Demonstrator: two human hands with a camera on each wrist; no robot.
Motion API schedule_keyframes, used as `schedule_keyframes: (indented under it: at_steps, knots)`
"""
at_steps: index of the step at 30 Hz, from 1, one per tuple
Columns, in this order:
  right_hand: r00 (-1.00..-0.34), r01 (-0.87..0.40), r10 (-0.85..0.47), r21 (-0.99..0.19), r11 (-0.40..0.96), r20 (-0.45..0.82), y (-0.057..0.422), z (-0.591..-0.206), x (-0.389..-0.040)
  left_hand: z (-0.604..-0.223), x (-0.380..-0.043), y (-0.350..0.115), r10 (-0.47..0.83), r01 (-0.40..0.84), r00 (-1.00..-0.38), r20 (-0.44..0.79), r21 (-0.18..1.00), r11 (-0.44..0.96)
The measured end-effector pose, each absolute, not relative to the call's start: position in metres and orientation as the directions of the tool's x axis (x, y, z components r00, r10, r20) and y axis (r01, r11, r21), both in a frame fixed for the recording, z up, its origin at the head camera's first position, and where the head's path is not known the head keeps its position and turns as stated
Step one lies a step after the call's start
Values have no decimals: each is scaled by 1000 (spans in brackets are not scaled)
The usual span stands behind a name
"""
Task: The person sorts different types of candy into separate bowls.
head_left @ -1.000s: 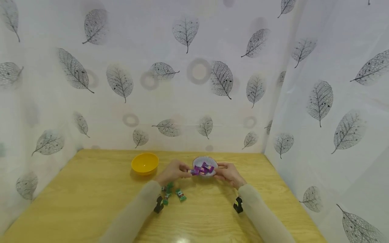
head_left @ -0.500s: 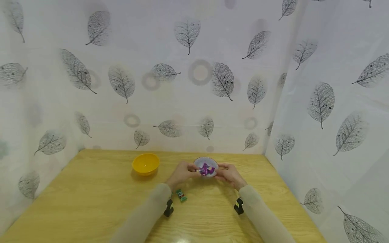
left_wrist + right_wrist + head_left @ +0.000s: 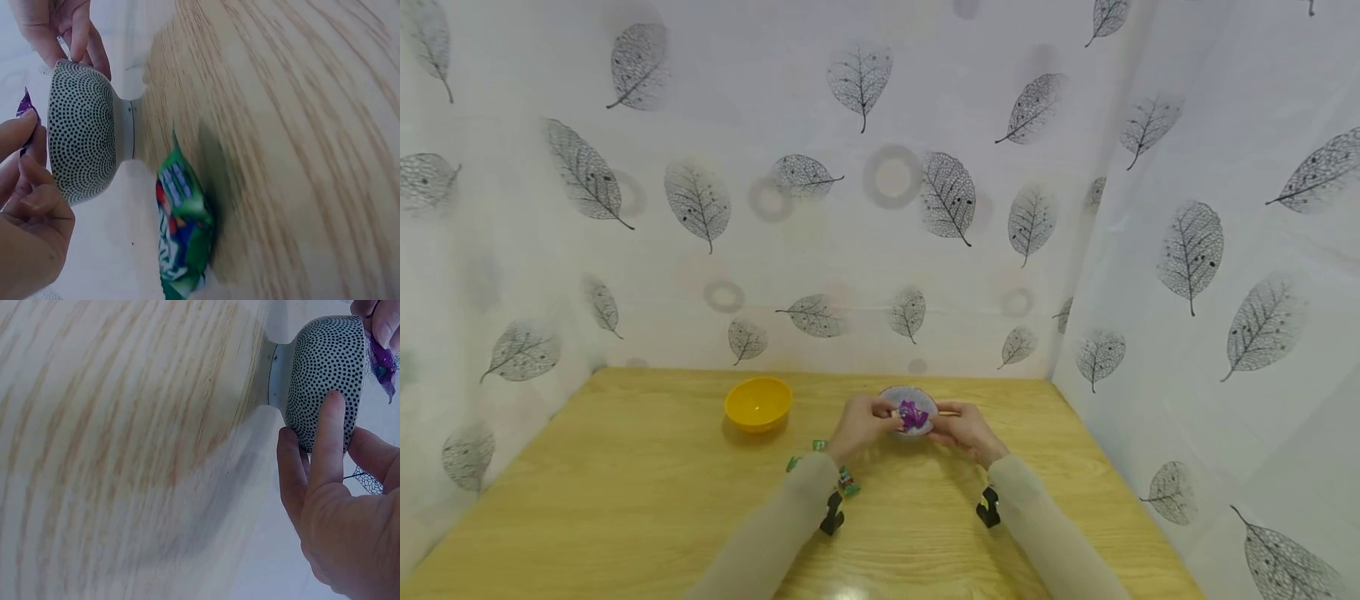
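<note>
A bowl [image 3: 889, 392] with a black-dotted outside [image 3: 81, 131] stands on the table. Purple wrapped sweets [image 3: 914, 416] show inside it in the head view. At the bowl's left rim, my left hand [image 3: 861, 427] pinches a purple wrapped sweet [image 3: 30, 111] between thumb and fingers. The same purple sweet [image 3: 382, 367] hangs just beyond the rim in the right wrist view. My right hand [image 3: 966, 432] holds the bowl from its right side, with fingers [image 3: 331, 434] against the outer wall and the thumb near the rim.
A yellow bowl [image 3: 758, 406] stands to the left of my left hand. Green wrapped sweets [image 3: 847, 481] lie on the wooden table [image 3: 625, 483], partly covered by my left forearm. A leaf-patterned curtain [image 3: 880, 250] hangs behind the table and at the sides.
My left hand has moved right, bringing the pinched purple sweet from the left rim further over the bowl. My right hand has stayed on the dotted bowl.
</note>
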State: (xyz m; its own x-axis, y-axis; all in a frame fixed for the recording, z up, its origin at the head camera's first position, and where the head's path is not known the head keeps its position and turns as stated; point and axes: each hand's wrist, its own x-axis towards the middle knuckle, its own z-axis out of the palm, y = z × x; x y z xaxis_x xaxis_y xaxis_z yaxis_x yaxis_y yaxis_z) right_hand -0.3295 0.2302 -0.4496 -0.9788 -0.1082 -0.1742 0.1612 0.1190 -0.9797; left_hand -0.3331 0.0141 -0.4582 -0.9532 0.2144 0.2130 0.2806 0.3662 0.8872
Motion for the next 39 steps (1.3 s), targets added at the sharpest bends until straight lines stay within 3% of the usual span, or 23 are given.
schedule_keyframes:
  at_steps: [18, 33, 39]
  knots:
    - [-981, 150, -110, -982, 115, -162, 230, -454, -333, -462, -331, 12, 261, 300, -942, 213, 881, 365]
    - [-982, 130, -115, -981, 147, -148, 234, -450, -323, -456, -321, -27, 287, 353, -924, 252, 852, 388]
    - [-991, 103, -61, -980, 169, -115, 236, -447, -326, -453, -315, -46, 268, 321, -935, 233, 878, 356]
